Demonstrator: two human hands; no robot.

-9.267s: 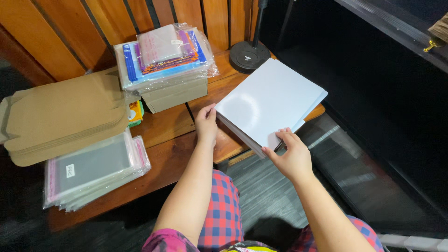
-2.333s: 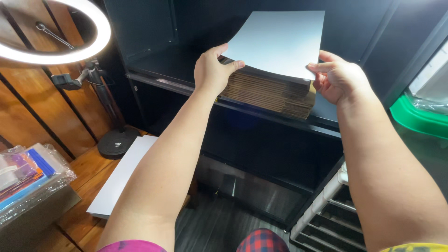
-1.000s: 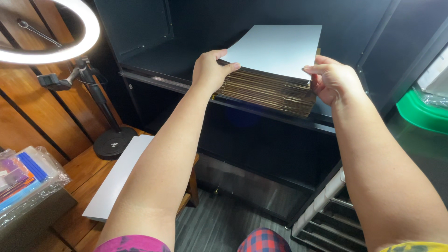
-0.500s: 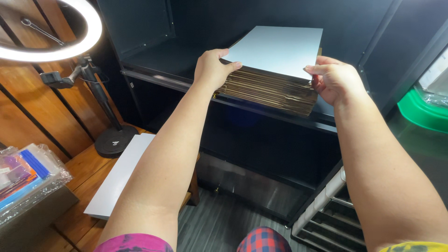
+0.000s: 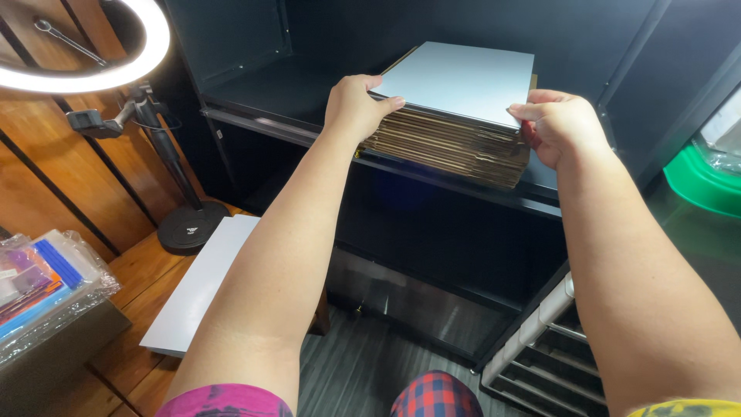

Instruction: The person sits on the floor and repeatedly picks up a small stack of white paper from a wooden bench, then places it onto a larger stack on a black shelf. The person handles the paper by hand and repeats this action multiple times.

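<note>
Hands: left hand [image 5: 353,104], right hand [image 5: 559,127] grasping white sheet [image 5: 463,81] atop cardboard stack [image 5: 455,147] | surface: black shelf [image 5: 293,100]

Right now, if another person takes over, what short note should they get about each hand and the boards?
Left hand: thumb and fingers on the near-left corner of the white board.
Right hand: pinching its near-right corner.
The white board lies on top of the brown cardboard stack on the dark shelf.
Done: this board is on the stack.
Left: let go of it; another white board waits on the wooden bench.
</note>
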